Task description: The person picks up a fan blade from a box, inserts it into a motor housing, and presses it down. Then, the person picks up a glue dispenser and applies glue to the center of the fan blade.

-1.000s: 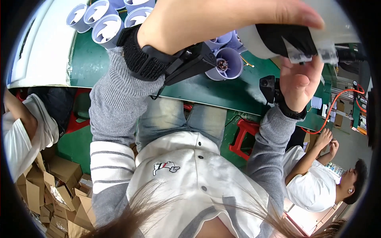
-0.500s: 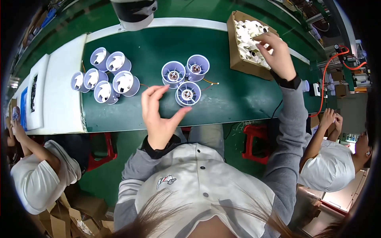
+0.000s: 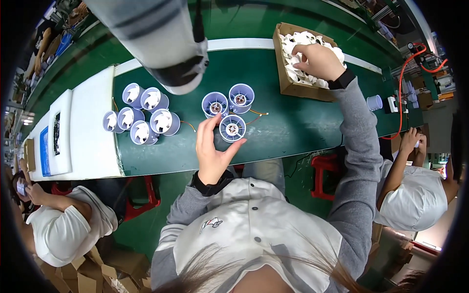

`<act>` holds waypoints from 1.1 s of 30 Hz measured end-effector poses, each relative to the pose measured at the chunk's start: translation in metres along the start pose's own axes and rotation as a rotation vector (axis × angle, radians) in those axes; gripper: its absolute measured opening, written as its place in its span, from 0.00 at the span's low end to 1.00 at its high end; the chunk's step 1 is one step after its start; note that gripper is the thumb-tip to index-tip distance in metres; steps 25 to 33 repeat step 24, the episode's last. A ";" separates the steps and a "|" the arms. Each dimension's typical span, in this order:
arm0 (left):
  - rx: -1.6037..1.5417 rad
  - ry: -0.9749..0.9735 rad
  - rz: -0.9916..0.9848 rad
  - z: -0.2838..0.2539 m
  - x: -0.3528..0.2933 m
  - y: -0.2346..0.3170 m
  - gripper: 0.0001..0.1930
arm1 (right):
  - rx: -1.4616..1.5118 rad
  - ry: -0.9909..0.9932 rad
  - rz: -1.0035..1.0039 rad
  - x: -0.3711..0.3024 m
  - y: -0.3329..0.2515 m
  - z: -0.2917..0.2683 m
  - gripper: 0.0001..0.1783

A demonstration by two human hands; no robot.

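Observation:
My left hand (image 3: 214, 149) is open, thumb and fingers spread around the near-left side of the nearest lilac fan housing (image 3: 232, 128). Whether the skin touches its wall I cannot make out. Behind this one stand two similar upright housings (image 3: 215, 104) (image 3: 241, 97), all three showing spokes and a small motor inside, without blades. Over a cardboard box (image 3: 288, 88) of white fan impellers (image 3: 299, 77) at the right, my right hand (image 3: 318, 61) reaches in with curled fingers. Its thumb and forefinger are apart, with no held impeller discernible between them.
On the left, a group of lilac housings with white impellers (image 3: 161, 121) stands beside white foam sheets (image 3: 93, 122). A white and black cylindrical device (image 3: 161, 44) hangs over the green table (image 3: 171, 156). Another housing (image 3: 374, 102) lies at right. People sit on both sides.
My left hand has come up to the nearest housing from its left. The right hand has moved left and slightly lower into the box. The view has shifted, and the hanging device looms larger.

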State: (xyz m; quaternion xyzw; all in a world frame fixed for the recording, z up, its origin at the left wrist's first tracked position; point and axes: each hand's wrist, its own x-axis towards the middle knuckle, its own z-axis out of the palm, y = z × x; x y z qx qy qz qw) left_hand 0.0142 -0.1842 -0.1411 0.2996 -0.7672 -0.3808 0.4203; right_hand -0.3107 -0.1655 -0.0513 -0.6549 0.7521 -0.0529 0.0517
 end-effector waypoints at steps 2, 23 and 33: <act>0.012 -0.001 0.017 -0.001 -0.002 -0.002 0.35 | -0.142 0.030 -0.010 0.002 -0.007 0.002 0.14; 0.046 -0.003 0.042 -0.004 -0.013 0.000 0.34 | 2.444 0.076 -0.282 -0.086 -0.081 0.041 0.25; 0.048 -0.002 0.035 -0.004 -0.012 -0.001 0.34 | 2.561 -0.045 -0.407 -0.082 -0.087 0.051 0.27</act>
